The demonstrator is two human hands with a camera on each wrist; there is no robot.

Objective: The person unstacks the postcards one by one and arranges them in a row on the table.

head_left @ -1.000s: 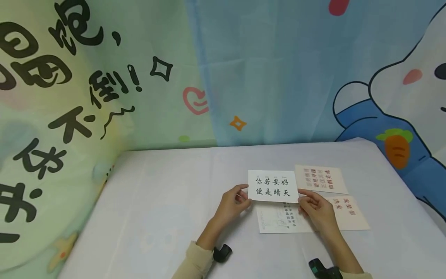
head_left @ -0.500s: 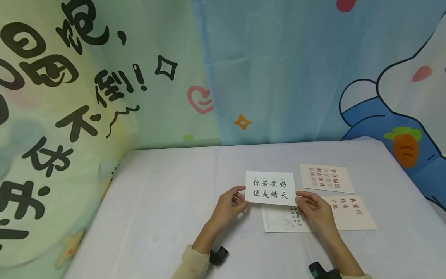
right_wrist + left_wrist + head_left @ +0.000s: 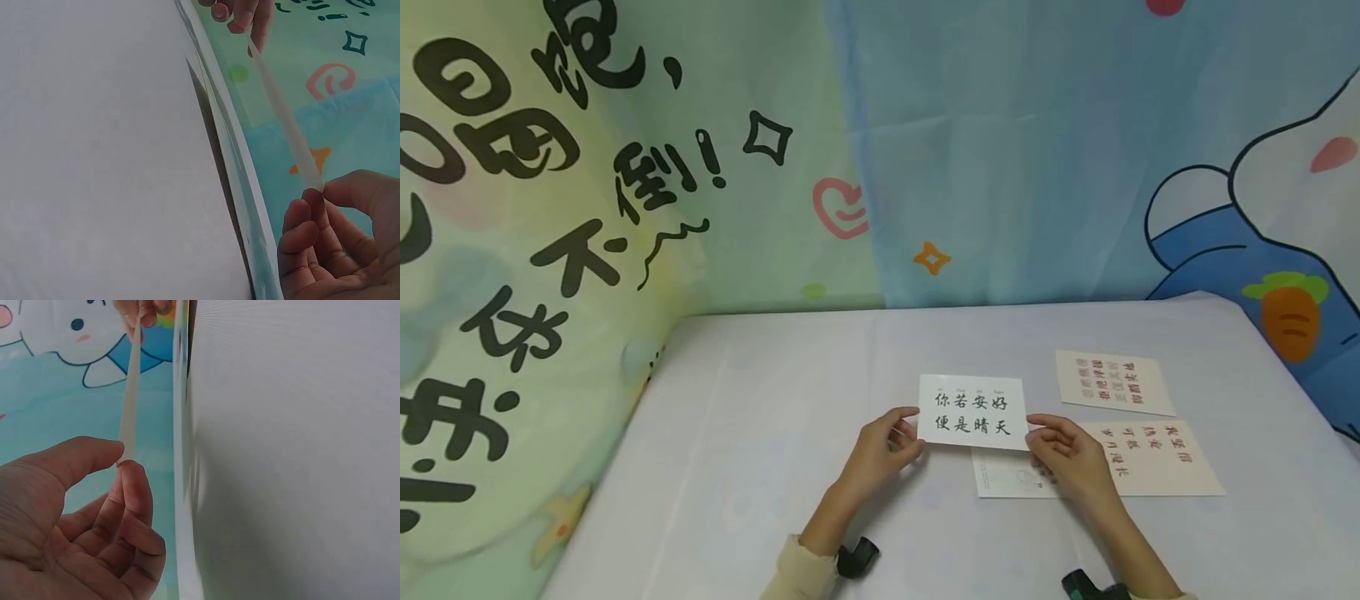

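Both hands hold up a white card (image 3: pixel 973 412) printed with two lines of black Chinese characters, tilted so its face shows in the head view. My left hand (image 3: pixel 882 448) pinches its left edge between thumb and fingertip; the right hand (image 3: pixel 1075 462) pinches the opposite edge. From the left wrist view the card (image 3: pixel 129 406) appears edge-on as a thin pale strip, running from the left hand (image 3: pixel 94 519) up to the other hand. The right wrist view likewise shows the card (image 3: pixel 284 115) edge-on, pinched by the right hand (image 3: pixel 337 237).
Behind the right hand lies a cream card (image 3: pixel 1165 458) with red characters, beside a white card (image 3: pixel 1011 479) partly covered by the held one. Another cream card (image 3: pixel 1116 383) lies farther back. A white cloth covers the table (image 3: pixel 760 433); a printed curtain (image 3: pixel 1000 167) hangs behind it.
The held card and both hands have shifted left and slightly nearer, away from the cards on the table. The whole head view has turned a little left. Both pinches stay the same.
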